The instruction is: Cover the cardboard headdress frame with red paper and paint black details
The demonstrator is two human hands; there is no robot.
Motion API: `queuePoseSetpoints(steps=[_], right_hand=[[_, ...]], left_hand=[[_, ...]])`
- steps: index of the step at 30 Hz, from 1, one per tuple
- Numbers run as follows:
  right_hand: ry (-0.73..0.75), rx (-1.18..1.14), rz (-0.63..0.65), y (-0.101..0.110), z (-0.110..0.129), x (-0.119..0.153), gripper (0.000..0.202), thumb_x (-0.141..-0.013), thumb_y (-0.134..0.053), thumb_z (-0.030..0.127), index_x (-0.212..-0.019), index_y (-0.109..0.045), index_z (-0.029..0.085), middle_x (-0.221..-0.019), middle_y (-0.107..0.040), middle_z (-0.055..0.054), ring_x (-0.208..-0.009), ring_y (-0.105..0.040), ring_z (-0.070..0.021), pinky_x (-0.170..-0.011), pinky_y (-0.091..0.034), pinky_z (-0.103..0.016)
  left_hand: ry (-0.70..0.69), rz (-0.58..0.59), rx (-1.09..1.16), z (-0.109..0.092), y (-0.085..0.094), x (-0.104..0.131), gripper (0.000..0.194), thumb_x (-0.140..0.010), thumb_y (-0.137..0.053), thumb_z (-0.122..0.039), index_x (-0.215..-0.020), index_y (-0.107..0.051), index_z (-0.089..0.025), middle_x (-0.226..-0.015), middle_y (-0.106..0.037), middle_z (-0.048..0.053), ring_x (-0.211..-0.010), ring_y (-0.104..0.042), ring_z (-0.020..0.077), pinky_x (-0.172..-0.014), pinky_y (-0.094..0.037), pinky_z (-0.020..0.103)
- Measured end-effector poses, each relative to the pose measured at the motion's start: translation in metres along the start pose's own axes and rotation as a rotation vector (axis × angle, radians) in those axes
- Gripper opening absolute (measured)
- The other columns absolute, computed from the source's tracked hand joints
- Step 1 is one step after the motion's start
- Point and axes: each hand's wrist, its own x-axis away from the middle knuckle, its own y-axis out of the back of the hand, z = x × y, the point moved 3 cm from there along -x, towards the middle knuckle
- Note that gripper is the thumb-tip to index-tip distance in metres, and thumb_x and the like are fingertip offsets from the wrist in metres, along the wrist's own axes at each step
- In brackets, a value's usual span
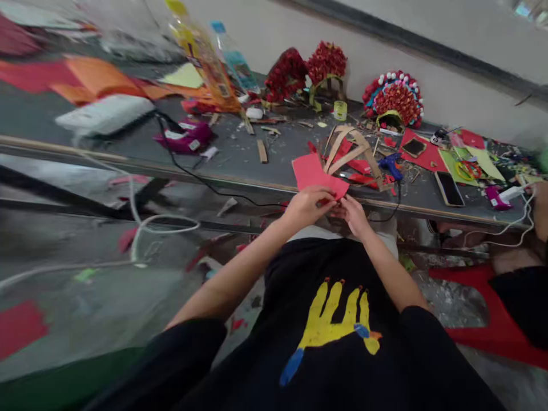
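A red sheet of paper (pixel 312 173) is held at the table's front edge, its far part lying over the tabletop. My left hand (pixel 309 205) pinches the sheet's near edge from the left. Close beside it, my right hand (pixel 351 213) has its fingers closed at the paper's lower right corner. Just behind the sheet stands a frame of bent cardboard strips (pixel 353 149), with red scraps under it. A blue glue gun (pixel 391 165) lies right of that frame, its cord hanging over the edge.
Two bottles (pixel 205 63) stand at the back left, near a white power strip (pixel 105 114) and a purple device (pixel 186 137). Decorated headpieces (pixel 394 98) line the wall. A phone (pixel 449 188) lies right. Another person's arm (pixel 540 211) shows at the right edge.
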Motion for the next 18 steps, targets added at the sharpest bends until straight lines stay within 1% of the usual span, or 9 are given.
queuePoseSetpoints(steps=[4,8,10,13,18], right_hand=[[0.012,0.050,0.021,-0.0032,0.0020,0.0024,0.041,-0.063,-0.082,0.046,-0.093,-0.065,0.023,-0.082,-0.067,0.003,-0.071,-0.060,-0.0104,-0.066,-0.057,-0.024],[0.033,0.083,0.012,-0.0073,0.0044,0.0030,0.042,-0.061,-0.083,0.045,-0.093,-0.066,0.024,-0.085,-0.067,0.003,-0.074,-0.062,-0.0111,-0.067,-0.057,-0.024],[0.051,0.105,-0.012,-0.0082,0.0053,0.0021,0.042,-0.062,-0.083,0.045,-0.095,-0.066,0.024,-0.086,-0.068,0.003,-0.075,-0.062,-0.0112,-0.070,-0.057,-0.025],[0.069,0.142,-0.037,-0.0080,0.0055,0.0006,0.040,-0.064,-0.081,0.044,-0.095,-0.066,0.023,-0.084,-0.068,0.003,-0.074,-0.062,-0.0105,-0.075,-0.057,-0.026],[0.029,0.120,0.006,-0.0064,0.0038,0.0009,0.039,-0.062,-0.084,0.035,-0.093,-0.066,0.022,-0.080,-0.069,0.005,-0.070,-0.062,-0.0088,-0.076,-0.057,-0.025]], left_hand=[[-0.014,-0.010,0.029,0.0003,0.0042,0.0014,0.025,-0.092,-0.056,-0.035,-0.086,-0.071,-0.017,-0.098,-0.073,0.009,-0.087,-0.070,0.0195,-0.080,-0.056,0.030],[-0.009,-0.014,0.044,0.0008,0.0065,0.0017,0.025,-0.092,-0.056,-0.035,-0.087,-0.071,-0.017,-0.098,-0.074,0.009,-0.086,-0.070,0.0183,-0.080,-0.057,0.029],[-0.011,-0.013,0.047,0.0019,0.0066,0.0022,0.025,-0.092,-0.056,-0.036,-0.087,-0.071,-0.017,-0.097,-0.074,0.009,-0.086,-0.070,0.0181,-0.081,-0.057,0.028],[-0.017,-0.025,0.042,0.0049,0.0061,0.0035,0.025,-0.092,-0.056,-0.036,-0.087,-0.071,-0.017,-0.097,-0.074,0.009,-0.086,-0.070,0.0178,-0.080,-0.057,0.028],[-0.057,-0.043,0.047,0.0082,0.0042,0.0067,0.024,-0.093,-0.057,-0.034,-0.086,-0.071,-0.017,-0.096,-0.074,0.009,-0.089,-0.071,0.0191,-0.082,-0.057,0.030]])
